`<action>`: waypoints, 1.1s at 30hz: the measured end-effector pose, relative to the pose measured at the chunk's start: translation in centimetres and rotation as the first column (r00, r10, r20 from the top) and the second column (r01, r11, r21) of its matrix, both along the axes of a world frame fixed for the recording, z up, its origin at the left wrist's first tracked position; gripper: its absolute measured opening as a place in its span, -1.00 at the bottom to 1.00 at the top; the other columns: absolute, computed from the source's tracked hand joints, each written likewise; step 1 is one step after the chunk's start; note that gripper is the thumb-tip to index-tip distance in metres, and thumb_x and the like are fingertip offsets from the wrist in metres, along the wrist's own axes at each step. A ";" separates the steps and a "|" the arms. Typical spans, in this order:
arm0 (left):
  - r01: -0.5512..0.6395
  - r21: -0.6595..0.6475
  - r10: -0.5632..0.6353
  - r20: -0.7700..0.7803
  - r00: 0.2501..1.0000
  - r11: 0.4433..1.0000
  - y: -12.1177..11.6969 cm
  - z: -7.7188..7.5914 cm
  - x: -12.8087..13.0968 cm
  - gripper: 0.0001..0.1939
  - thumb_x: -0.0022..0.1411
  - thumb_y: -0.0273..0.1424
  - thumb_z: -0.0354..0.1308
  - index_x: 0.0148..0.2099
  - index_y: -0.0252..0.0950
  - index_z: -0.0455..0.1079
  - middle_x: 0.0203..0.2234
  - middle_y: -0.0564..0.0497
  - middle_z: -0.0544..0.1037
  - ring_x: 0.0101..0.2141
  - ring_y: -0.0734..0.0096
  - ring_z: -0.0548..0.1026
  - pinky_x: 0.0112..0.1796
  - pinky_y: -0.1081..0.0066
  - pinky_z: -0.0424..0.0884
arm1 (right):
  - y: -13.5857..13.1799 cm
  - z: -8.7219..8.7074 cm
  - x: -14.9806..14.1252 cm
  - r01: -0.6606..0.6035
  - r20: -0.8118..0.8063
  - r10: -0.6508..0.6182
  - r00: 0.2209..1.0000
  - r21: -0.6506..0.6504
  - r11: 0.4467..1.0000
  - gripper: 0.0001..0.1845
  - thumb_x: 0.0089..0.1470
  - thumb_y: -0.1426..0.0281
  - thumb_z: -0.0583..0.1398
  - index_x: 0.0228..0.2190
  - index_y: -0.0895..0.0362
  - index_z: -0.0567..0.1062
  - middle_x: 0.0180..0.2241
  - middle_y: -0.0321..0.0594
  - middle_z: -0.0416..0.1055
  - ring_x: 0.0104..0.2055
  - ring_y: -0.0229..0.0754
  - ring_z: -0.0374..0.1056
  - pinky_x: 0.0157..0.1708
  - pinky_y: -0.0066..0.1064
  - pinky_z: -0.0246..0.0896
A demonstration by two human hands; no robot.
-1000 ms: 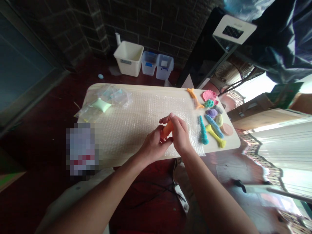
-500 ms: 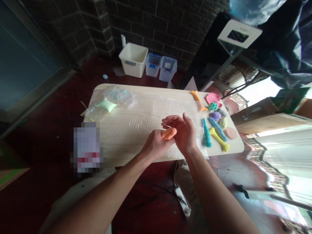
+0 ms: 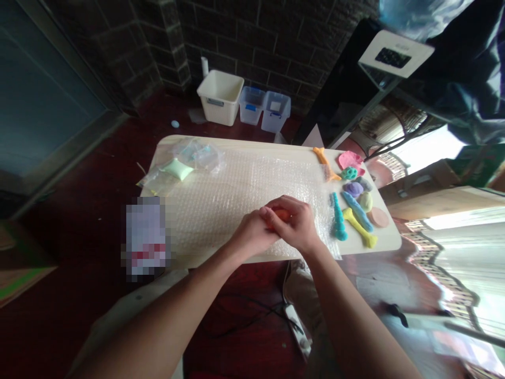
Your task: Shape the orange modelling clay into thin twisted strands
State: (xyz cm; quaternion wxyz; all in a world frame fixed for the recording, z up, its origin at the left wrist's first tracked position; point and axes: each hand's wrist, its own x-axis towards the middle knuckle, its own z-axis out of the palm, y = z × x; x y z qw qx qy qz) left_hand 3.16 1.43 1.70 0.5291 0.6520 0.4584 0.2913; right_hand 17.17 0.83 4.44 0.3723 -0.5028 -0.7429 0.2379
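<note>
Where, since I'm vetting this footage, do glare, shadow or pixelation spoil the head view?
Head view: glare bleaches the curtain at right; head view: the brick wall lies dim, the orange lump shaded between left hand and right hand; head view: a pixelated block hides detail near the table.

Bubble wrap [image 3: 232,192] is covering the middle of the table [image 3: 389,243]. Bags [image 3: 205,154] are lying far left, a packet [image 3: 178,169] among them. Clay pieces [image 3: 357,211] are sitting along the right end. Left hand [image 3: 256,231] and right hand [image 3: 299,222] are cupping a lump [image 3: 282,215] over the wrap. Beyond the far edge, a bin [image 3: 221,112] is standing left of two boxes [image 3: 272,122] on the floor [image 3: 114,168].
</note>
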 end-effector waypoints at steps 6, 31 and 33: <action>0.127 0.124 -0.081 -0.320 0.944 0.984 0.0 -0.3 -0.4 -0.89 0.16 -0.39 0.20 -0.37 -0.30 0.52 -0.45 -0.09 0.63 -0.37 0.18 0.59 -0.39 0.37 0.35 | -0.3 -0.4 0.1 -0.002 0.249 -0.025 0.968 0.111 0.994 -0.53 0.31 0.23 0.22 -0.62 0.09 0.48 -0.61 -0.27 0.39 -0.55 -0.22 0.30 -0.48 -0.32 0.04; 0.153 0.280 -0.025 -0.412 0.911 0.948 -0.8 -0.3 -4.2 -0.82 0.25 -0.47 0.12 -0.38 -0.29 0.51 -0.49 -0.08 0.56 -0.42 0.23 0.53 -0.34 0.34 0.28 | -1.6 -0.1 -3.0 -0.103 0.386 0.054 0.921 0.106 0.989 -0.70 0.34 0.21 0.12 -0.18 0.08 0.59 -0.29 -0.06 0.58 -0.21 0.00 0.44 -0.18 -0.22 0.23; 0.143 0.268 -0.020 -0.414 0.910 0.953 -0.6 -0.4 -3.8 -0.84 0.22 -0.49 0.11 -0.39 -0.30 0.49 -0.51 -0.08 0.55 -0.46 0.25 0.50 -0.39 0.35 0.24 | -1.6 -0.5 -3.2 -0.043 0.450 0.011 0.893 0.061 0.997 -0.61 0.38 0.18 0.07 -0.37 0.09 0.55 -0.49 -0.15 0.50 -0.45 -0.13 0.35 -0.38 -0.31 0.09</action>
